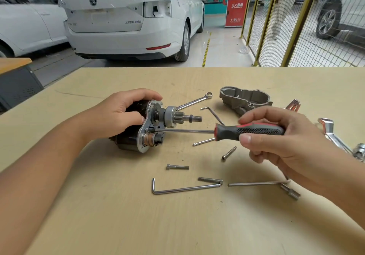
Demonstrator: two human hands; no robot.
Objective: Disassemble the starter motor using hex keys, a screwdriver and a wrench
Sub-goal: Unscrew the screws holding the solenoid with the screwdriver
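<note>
Head view: starter motor (136,128) on a pale wooden table (118,215).
Left hand (118,114) grips its black body; right hand (286,142) pinches the ribbed rubber handle of the screwdriver (227,131).

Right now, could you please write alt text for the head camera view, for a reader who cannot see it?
A left hand grips a black-bodied starter motor on a pale wooden table while the right hand holds a red-and-black screwdriver, tip at the motor's silver end plate. Loose bolts, hex keys and a grey cast housing lie around.
</note>
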